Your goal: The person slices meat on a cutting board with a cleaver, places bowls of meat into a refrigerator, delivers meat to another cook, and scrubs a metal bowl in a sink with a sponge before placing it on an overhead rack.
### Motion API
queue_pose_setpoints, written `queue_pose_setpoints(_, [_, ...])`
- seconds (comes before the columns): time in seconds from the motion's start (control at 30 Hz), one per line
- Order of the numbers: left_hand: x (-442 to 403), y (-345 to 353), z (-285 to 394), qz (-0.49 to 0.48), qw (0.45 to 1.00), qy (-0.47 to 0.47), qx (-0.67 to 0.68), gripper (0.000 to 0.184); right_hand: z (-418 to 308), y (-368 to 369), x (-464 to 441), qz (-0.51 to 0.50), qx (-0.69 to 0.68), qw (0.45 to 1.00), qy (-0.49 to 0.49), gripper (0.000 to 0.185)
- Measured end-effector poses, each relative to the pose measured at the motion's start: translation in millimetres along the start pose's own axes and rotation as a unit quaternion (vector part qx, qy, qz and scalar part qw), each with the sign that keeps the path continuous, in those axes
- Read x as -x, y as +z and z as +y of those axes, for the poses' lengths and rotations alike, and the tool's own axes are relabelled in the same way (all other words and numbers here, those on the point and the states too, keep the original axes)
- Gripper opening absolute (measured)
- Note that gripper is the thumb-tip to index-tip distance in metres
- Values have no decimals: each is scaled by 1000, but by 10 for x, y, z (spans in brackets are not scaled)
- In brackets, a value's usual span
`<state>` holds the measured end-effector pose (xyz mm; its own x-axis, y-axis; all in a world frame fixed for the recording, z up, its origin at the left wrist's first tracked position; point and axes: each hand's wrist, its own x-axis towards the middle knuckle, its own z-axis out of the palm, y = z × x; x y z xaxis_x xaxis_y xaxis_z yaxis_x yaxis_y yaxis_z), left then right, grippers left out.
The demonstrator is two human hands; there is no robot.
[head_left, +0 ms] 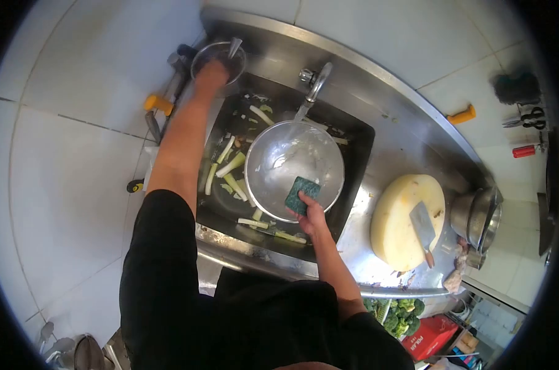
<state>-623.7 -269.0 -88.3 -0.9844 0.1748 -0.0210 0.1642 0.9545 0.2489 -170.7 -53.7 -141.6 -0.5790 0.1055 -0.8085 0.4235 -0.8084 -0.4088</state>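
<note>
My right hand (309, 214) grips a green scouring pad (303, 193) at the near rim of a large metal bowl (279, 154). The bowl sits in the sink (363, 160) beneath the tap (319, 83), and its inside looks wet. Far to the left, my left hand (213, 73) reaches down into a small round metal container (237, 57). Its fingers are hidden inside. A metal utensil handle (234, 47) leans out of that container. Cut leek pieces (231, 164) lie scattered across the sink floor, left of the bowl and in front of it.
A thick round chopping block (390, 216) stands on the steel counter to the right, with a cleaver (422, 226) lying on it. Metal pots (470, 216) are stacked beyond. Broccoli (406, 314) sits below the counter beside a red box (432, 338). Scissors (532, 118) hang on the wall.
</note>
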Motion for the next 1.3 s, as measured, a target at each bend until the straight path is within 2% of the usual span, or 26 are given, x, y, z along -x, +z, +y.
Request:
queue_pose_setpoints(0.07, [-187, 51, -97, -39, 999, 20, 1, 38, -10, -49, 86, -3, 4, 1000, -7, 30])
queue_pose_setpoints(0.17, [-274, -127, -181, 9, 995, -64, 78, 36, -67, -76, 164, -12, 24, 999, -18, 35])
queue_pose_setpoints(0.23, [30, -408, -82, 165, 977, -74, 116, 33, -197, 67, 178, -20, 34, 998, -40, 40])
queue_pose_setpoints(0.33, [558, -682, 159, 304, 882, -12, 359, 29, -380, 394, 175, -38, -6, 996, -79, 47])
queue_pose_setpoints(0.43, [1284, -775, 592, 211, 876, -3, 434, 24, -418, 683, 15, -90, -30, 988, -119, 42])
queue_pose_setpoints(0.5, [1836, -432, 887, 126, 908, 26, 398, 33, -422, 868, -40, -134, -88, 979, -126, 45])
queue_pose_setpoints(0.53, [2140, -271, 1036, 2, 916, 33, 400, 28, -417, 930, -58, -162, -119, 972, -124, 48])
queue_pose_setpoints(0.57, [2410, 169, 1082, -48, 929, 78, 359, 25, -399, 981, -98, -189, -151, 963, -121, 50])
queue_pose_setpoints(0.6, [2712, 649, 1184, -177, 895, 60, 404, 27, -312, 953, -212, -173, -142, 965, -134, 38])
queue_pose_setpoints(0.67, [3187, 979, 1153, -75, 893, 233, 376, 31, -68, 421, -659, -83, -71, 988, -107, 31])
queue_pose_setpoints(0.7, [3340, 1012, 1029, 8, 935, 195, 294, 33, -5, 156, -806, -38, -35, 994, -94, 27])
queue_pose_setpoints(0.77, [3468, 1064, 655, 174, 970, 122, 116, 37, 13, -153, -848, 79, 120, 970, -196, 23])
queue_pose_setpoints(0.8, [3480, 1171, 469, 17, 964, -38, 264, 38, 20, -449, -1012, 143, 275, 916, -255, 35])
queue_pose_setpoints(0.83, [3521, 1326, 276, -141, 888, -200, 390, 39, 71, -682, -1169, 200, 422, 831, -301, 47])
queue_pose_setpoints(0.87, [3585, 1500, 139, -287, 748, -350, 486, 40, 53, -522, -1023, 273, 531, 727, -340, 69])
queue_pose_setpoints(0.97, [3813, 2115, 28, -331, 593, -398, 616, 34, 564, -445, -1576, 236, 643, 624, -377, 82])
queue_pose_setpoints(1.0, [3750, 1755, 293, -325, 633, -397, 579, 25, 713, -288, -1636, 212, 645, 612, -406, 79])
queue_pose_setpoints(1.1, [3779, 1913, 229, -316, 650, -368, 585, 20, 1175, 88, -1849, 139, 649, 599, -449, 71])
queue_pose_setpoints(1.13, [3802, 2149, 69, -309, 629, -367, 611, 18, 1204, 169, -1711, 73, 642, 657, -389, 69])
queue_pose_setpoints(1.17, [3762, 2094, 136, -278, 619, -382, 628, 18, 1180, 232, -1533, 5, 628, 705, -330, 66])
queue_pose_setpoints(1.2, [3701, 1967, 191, -245, 608, -394, 644, 18, 1129, 190, -1373, -44, 656, 689, -305, 65])
queue_pose_setpoints(1.27, [3666, 1850, 126, -170, 588, -451, 649, 22, 789, -39, -994, -99, 744, 607, -261, 60])
queue_pose_setpoints(1.3, [3713, 1942, -48, -203, 617, -409, 641, 23, 516, -246, -1058, -95, 805, 538, -230, 54])
